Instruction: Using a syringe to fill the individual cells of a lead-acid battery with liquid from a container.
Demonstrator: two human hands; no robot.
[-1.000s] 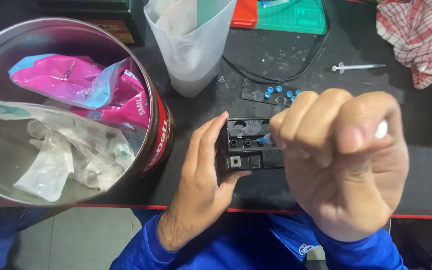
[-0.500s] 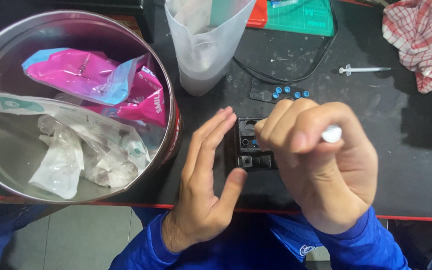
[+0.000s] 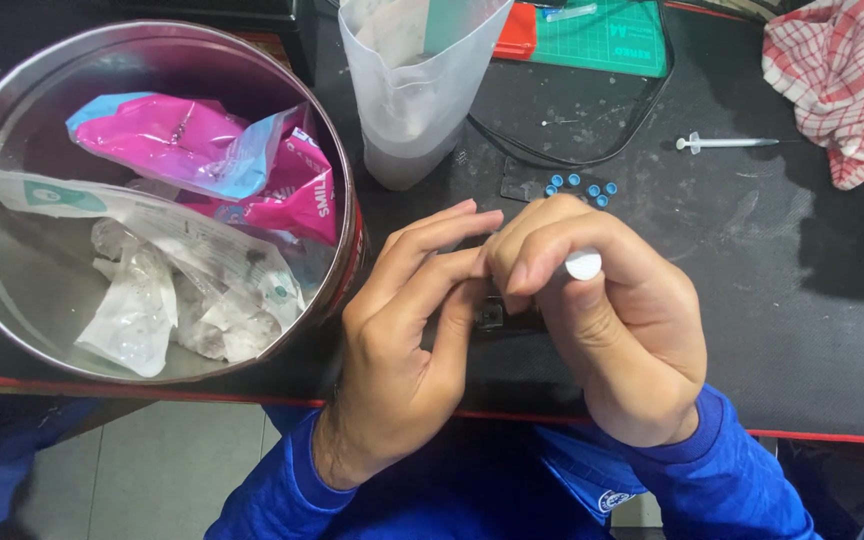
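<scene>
A: Item one, largest first?

B: Black mat-covered work surface [image 3: 772,330] with a red edge, carrying everything else. Next, a large round metal tin [image 3: 12,130] at the left, holding pink and blue foil wrappers [image 3: 182,140] and crumpled clear plastic packets [image 3: 142,310]. It likely sits there as a scrap bin, within easy reach.

A: Then?

B: A red-and-white checked cloth [image 3: 842,80] at the far right corner. A translucent plastic pouch [image 3: 412,90] stands upright just behind the hands. A green cutting mat [image 3: 602,35] lies at the far edge, with a thin black cable [image 3: 592,160] looping in front of it.

A: The hands?

B: Left hand [image 3: 402,350]: fingers straight and pressed flat along the side of a small black boxy part [image 3: 492,318], seemingly to steady it on the surface. Its grip is open, bracing rather than clasping. Right hand [image 3: 602,330]: grip curled closed around a slim white-ended tool [image 3: 583,264], round end up, pointing down at the black part. The tool's tip is hidden behind the fingers.

A: So the black part sits where?

B: Between the two hands, near the front edge, mostly covered by them.

A: Smallest items?

B: A clear slim syringe [image 3: 727,143] lying flat, well apart on the right, and a cluster of tiny blue caps [image 3: 580,186] on a dark strip just beyond the knuckles.
</scene>
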